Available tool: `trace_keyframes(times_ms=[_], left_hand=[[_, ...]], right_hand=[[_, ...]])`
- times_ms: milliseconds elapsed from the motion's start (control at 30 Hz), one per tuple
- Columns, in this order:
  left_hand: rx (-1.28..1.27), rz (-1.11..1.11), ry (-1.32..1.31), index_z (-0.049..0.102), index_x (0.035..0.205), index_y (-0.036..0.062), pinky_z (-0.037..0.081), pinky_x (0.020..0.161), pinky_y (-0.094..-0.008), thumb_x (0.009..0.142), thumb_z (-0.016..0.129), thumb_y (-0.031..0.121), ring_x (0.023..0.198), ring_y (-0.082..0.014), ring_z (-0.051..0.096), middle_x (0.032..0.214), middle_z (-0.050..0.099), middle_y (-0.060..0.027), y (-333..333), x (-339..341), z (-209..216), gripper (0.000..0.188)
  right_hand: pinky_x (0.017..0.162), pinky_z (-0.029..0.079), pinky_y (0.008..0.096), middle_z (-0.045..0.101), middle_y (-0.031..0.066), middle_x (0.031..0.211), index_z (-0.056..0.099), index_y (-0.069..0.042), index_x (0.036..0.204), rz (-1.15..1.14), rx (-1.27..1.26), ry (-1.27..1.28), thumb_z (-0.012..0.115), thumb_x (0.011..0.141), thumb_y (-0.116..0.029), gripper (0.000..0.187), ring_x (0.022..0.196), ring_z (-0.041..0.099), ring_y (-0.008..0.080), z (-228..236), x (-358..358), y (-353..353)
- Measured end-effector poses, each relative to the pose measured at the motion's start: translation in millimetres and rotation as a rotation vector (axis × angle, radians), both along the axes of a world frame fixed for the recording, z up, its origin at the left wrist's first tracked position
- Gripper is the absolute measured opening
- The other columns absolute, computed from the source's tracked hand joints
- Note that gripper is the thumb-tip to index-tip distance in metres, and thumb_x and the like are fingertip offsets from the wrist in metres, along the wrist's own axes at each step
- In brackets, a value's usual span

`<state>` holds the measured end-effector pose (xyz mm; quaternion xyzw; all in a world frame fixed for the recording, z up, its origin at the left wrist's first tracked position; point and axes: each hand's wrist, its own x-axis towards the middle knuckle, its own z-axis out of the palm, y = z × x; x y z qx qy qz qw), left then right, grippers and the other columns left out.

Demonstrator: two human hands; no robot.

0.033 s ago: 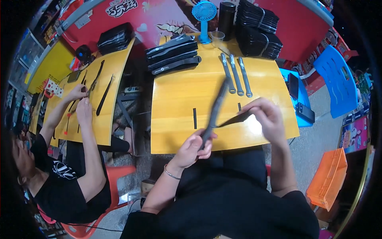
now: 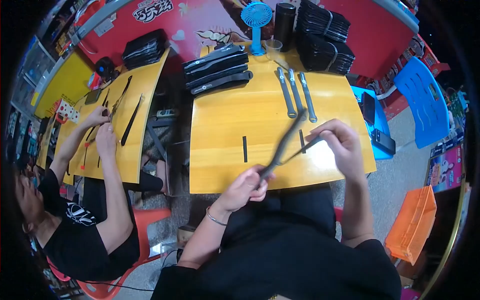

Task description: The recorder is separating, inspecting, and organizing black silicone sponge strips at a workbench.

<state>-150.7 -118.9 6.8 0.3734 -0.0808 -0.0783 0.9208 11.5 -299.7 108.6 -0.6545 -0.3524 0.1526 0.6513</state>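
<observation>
Over the near part of the tabletop [image 2: 220, 120], the left hand [image 2: 245, 190] has its grip closed around a dark strap [image 2: 286, 141]; the right hand [image 2: 342, 145] pinches a thin strip [image 2: 311, 144] meeting it

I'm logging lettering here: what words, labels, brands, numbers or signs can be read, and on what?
Wording withheld; locations only.
Red wall panel: white characters, legible.
Black T-shirt at left: white print, unclear.
Three flat grey straps: white marks, too small.
Long dark strap in the left hand: blurred, unreadable.
Other print: too small.
</observation>
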Motion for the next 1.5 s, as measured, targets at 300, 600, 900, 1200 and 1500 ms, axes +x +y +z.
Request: trace_keyframes(times_ms=[300, 600, 900, 1200, 1500], left_hand=[[0.023, -0.129, 0.336, 0.046, 0.099, 0.0025, 0.023, 0.044, -0.0155, 0.099, 0.036, 0.031, 0.050, -0.0028, 0.027, 0.071, 0.036, 0.0014, 8.2, 1.9, 0.0, 0.030], [-0.245, 0.153, 0.199, 0.044, 0.098, 0.0024, 0.029, 0.044, -0.0203, 0.098, 0.033, 0.036, 0.050, -0.0070, 0.033, 0.081, 0.039, -0.0032, 22.7, 6.7, -14.9, 0.036], [-0.415, 0.346, 0.145, 0.044, 0.099, 0.0035, 0.034, 0.055, -0.0247, 0.096, 0.034, 0.032, 0.057, -0.0101, 0.037, 0.085, 0.041, -0.0041, 25.5, 9.6, -22.8, 0.030], [-0.452, 0.372, 0.147, 0.044, 0.103, 0.0037, 0.034, 0.057, -0.0251, 0.097, 0.035, 0.031, 0.059, -0.0103, 0.037, 0.086, 0.042, -0.0038, 28.1, 10.7, -24.5, 0.029], [-0.466, 0.369, 0.144, 0.045, 0.104, 0.0042, 0.034, 0.058, -0.0256, 0.097, 0.035, 0.032, 0.060, -0.0105, 0.037, 0.086, 0.043, -0.0032, 26.9, 12.1, -24.9, 0.030]], right_hand=[[0.065, 0.041, 0.0186, 0.062, 0.0026, 0.083, 0.061, -0.004, 0.093, -0.496, -0.081, -0.304, 0.048, 0.096, -0.019, 0.020, 0.074, 0.055, 0.0056, 14.7, 116.7, -75.6], [0.067, 0.044, 0.0185, 0.064, 0.0031, 0.086, 0.066, -0.004, 0.099, -0.568, -0.052, -0.753, 0.054, 0.093, -0.015, 0.017, 0.079, 0.057, 0.0056, 50.4, 146.6, -35.2], [0.052, 0.045, 0.0245, 0.066, 0.0083, 0.075, 0.067, -0.010, 0.094, -0.551, -0.060, -0.937, 0.062, 0.086, -0.015, 0.011, 0.061, 0.064, 0.0163, 9.3, 159.2, 92.1], [0.051, 0.046, 0.0315, 0.062, 0.0072, 0.068, 0.066, -0.011, 0.091, -0.349, -0.145, -1.299, 0.065, 0.079, -0.009, 0.012, 0.061, 0.060, 0.0214, -52.5, 152.8, 123.9], [0.067, 0.050, 0.0324, 0.067, 0.0033, 0.088, 0.066, -0.011, 0.094, 0.034, -0.671, -1.150, 0.058, 0.084, -0.031, 0.024, 0.081, 0.063, 0.0196, -95.5, 104.5, 98.6]])
